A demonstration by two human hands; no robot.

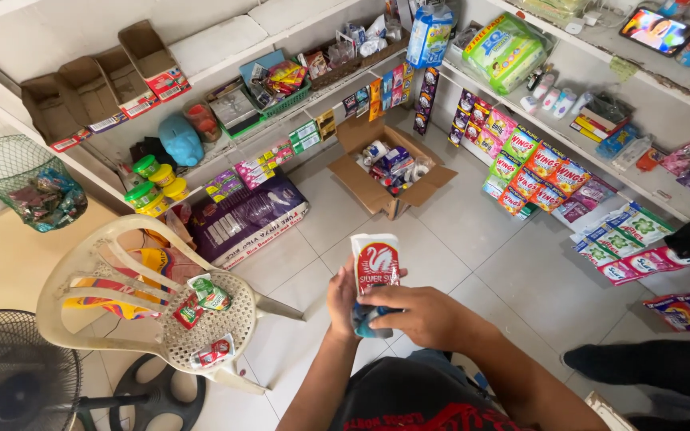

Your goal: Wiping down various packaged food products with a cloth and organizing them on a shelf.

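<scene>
I am looking down into a small neighbourhood shop, seen from a head camera. White shelves [225, 40] line two walls and meet in a corner, packed with goods for sale: small jars with green and yellow lids [153, 187], a green basket of packets [277, 92], and strips of colourful sachets [533, 168] hanging in rows from the shelf edges. A large purple sack [245, 219] leans below the shelves. An open cardboard box [389, 168] of stock sits on the pale tiled floor [457, 255]. A cream plastic chair [157, 303] holds a few loose sachets. A mesh bag of packets [29, 183] hangs at left.
</scene>
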